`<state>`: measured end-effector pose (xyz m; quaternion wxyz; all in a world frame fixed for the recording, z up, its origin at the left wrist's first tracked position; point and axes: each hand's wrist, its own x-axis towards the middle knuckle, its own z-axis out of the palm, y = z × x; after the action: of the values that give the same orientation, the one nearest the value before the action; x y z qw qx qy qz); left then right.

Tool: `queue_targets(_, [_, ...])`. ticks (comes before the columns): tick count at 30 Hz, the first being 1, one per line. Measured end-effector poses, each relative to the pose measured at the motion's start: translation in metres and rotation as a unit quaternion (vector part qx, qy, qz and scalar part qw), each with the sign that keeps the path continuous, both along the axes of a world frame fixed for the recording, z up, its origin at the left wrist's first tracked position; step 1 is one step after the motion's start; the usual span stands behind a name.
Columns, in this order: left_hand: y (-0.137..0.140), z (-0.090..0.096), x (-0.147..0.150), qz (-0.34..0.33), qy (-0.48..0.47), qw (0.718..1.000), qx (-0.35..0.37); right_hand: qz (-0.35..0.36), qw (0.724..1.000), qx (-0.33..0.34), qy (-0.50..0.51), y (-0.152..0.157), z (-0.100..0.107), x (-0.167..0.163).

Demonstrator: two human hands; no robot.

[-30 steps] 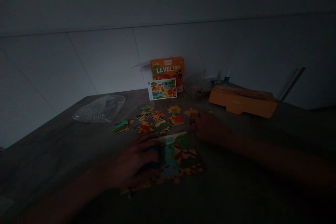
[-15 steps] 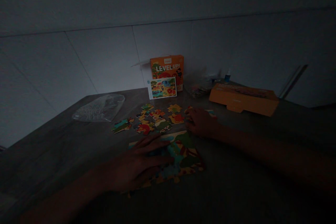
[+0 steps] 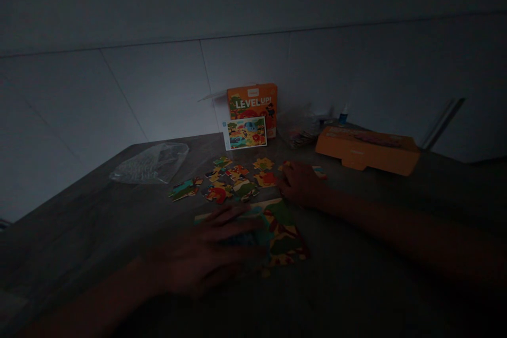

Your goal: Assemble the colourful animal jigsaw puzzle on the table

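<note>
The left hand (image 3: 209,248), motion-blurred, is spread palm down, the left forearm (image 3: 119,290) slanting from the near left of the desk (image 3: 71,232). The right hand (image 3: 299,185), fingers curled downward, is closer to the far edge, the right forearm (image 3: 380,232) angled rightward.

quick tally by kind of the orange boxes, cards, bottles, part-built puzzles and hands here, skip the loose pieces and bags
Orange boxes: 2
Card: 1
Bottle: 1
Part-built puzzle: 1
Hands: 2
Total: 7
</note>
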<state>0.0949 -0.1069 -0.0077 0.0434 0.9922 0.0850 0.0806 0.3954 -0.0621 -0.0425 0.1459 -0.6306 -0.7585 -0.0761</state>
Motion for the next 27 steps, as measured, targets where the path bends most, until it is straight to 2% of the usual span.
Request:
queue_targets(3, [-0.003,0.001,0.002,-0.025,0.017,0.999,-0.024,-0.001,1.000,0.004,0.017,0.001,0.000,0.001])
queue_targets(10, [0.010,-0.008,-0.007,0.034,0.022,0.998,-0.047,0.010,0.994,0.006,0.109,0.006,0.000,0.004])
queue_targets(18, [0.012,-0.009,-0.007,0.058,-0.017,0.998,-0.027,0.039,0.973,0.092,0.209,0.013,0.003,0.012])
queue_targets(23, [0.013,-0.007,-0.003,0.060,-0.068,0.996,-0.013,0.022,0.964,0.133,0.227,0.021,-0.002,0.020])
queue_targets(27, [0.015,-0.011,-0.003,0.079,-0.089,0.993,-0.010,-0.016,0.953,0.196,0.231,0.023,-0.001,0.026])
